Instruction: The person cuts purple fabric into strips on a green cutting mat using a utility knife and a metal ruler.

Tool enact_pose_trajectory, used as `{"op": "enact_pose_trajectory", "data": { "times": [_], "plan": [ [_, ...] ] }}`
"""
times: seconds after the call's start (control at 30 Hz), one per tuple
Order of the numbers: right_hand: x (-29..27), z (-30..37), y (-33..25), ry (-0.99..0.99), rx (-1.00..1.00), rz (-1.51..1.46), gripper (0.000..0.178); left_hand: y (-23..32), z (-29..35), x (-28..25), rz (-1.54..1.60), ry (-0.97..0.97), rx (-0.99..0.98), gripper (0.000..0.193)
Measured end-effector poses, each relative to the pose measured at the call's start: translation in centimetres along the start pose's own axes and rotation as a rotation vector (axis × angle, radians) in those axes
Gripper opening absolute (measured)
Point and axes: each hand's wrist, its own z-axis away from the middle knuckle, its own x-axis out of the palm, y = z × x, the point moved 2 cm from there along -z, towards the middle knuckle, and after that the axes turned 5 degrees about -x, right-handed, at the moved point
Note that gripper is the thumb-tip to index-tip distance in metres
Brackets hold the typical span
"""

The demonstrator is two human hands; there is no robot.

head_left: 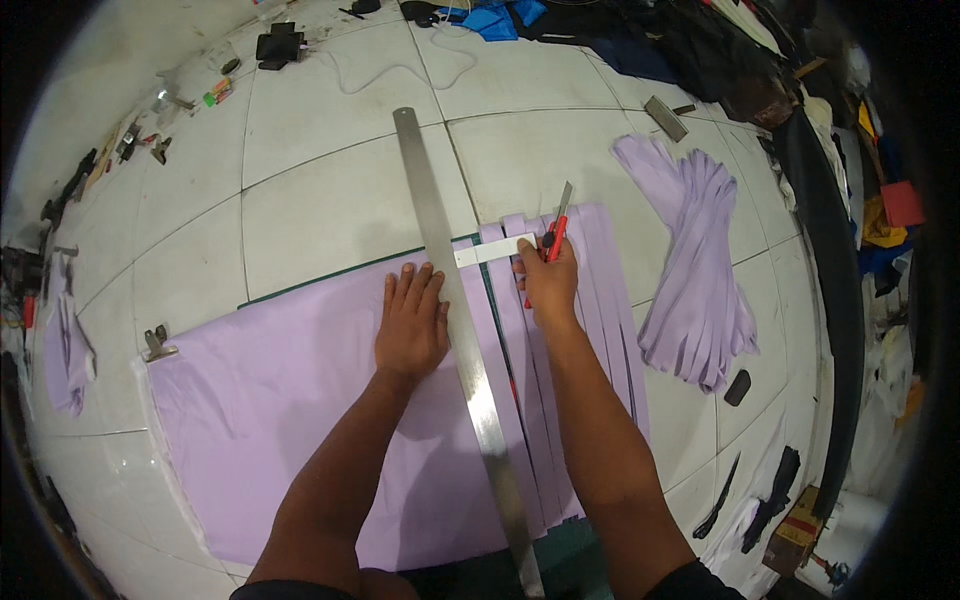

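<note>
Lilac fabric lies spread over a dark green cutting mat. A long steel ruler crosses it lengthwise. My left hand rests flat on the fabric, fingers spread, with its fingertips against the ruler's left edge. In my right hand are a red utility knife, blade out and pointing away from me, and the end of a short white strip. That strip lies across the fabric from the ruler to my fingers. Right of the ruler, the fabric is cut into long narrow strips.
A bundle of lilac strips lies on the tiled floor to the right, near a metal block. A binder clip grips the fabric's left corner. Black scissors lie lower right. Dark cloth is heaped at the far right.
</note>
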Motion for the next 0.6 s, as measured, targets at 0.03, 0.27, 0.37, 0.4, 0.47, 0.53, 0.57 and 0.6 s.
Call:
{"op": "enact_pose_trajectory", "data": {
  "times": [0.03,0.27,0.37,0.4,0.47,0.53,0.57,0.6],
  "plan": [
    [-0.01,-0.18,0.07,0.0,-0.004,-0.012,0.025,0.06,-0.09,0.1,-0.001,-0.002,0.002,0.041],
    [0.08,0.15,-0.17,0.006,0.007,-0.043,0.023,0.1,-0.16,0.07,-0.018,-0.034,0.004,0.041],
    [0.07,0.08,0.2,-0.001,0.004,-0.036,0.022,-0.05,-0.07,-0.08,-0.012,-0.039,0.002,0.042],
    [0.11,0.07,0.15,-0.004,0.005,-0.04,0.021,-0.06,-0.09,-0.07,-0.014,-0.043,-0.001,0.042],
    [0.08,0.07,0.1,0.009,0.012,-0.035,0.021,-0.01,-0.15,-0.05,-0.019,-0.049,-0.008,0.042],
    [0.04,-0.06,0.24,0.008,0.012,-0.036,0.021,0.1,-0.21,-0.05,-0.018,-0.054,-0.01,0.042],
    [-0.03,-0.17,0.33,0.001,0.008,-0.038,0.022,0.16,-0.21,-0.02,-0.015,-0.057,-0.01,0.042],
    [-0.09,-0.25,0.46,-0.005,0.003,-0.041,0.022,0.14,-0.21,-0.02,-0.019,-0.054,-0.013,0.042]
  ]
}}
